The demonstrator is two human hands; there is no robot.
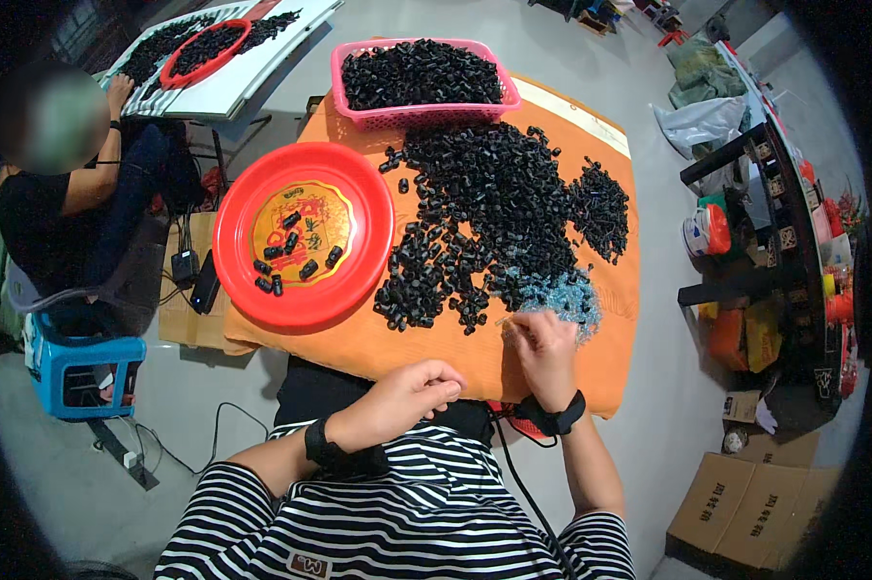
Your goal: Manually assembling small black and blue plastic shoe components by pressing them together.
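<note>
My left hand is closed just off the near edge of the orange-covered table; whatever its fingers hold, if anything, is hidden. My right hand reaches to the near side of a small heap of clear bluish pieces, its thumb and forefinger pinched together. What lies in that pinch is too small to make out. Behind these pieces spreads a large heap of small black plastic parts. A separate pile of thinner black parts sits to its right. Several black cylindrical pieces rest in the red round tray on the left.
A pink basket full of black parts stands at the table's far edge. On the far left a seated person works at a white table. Shelving and cardboard boxes line the right. Black cables hang near my right wrist.
</note>
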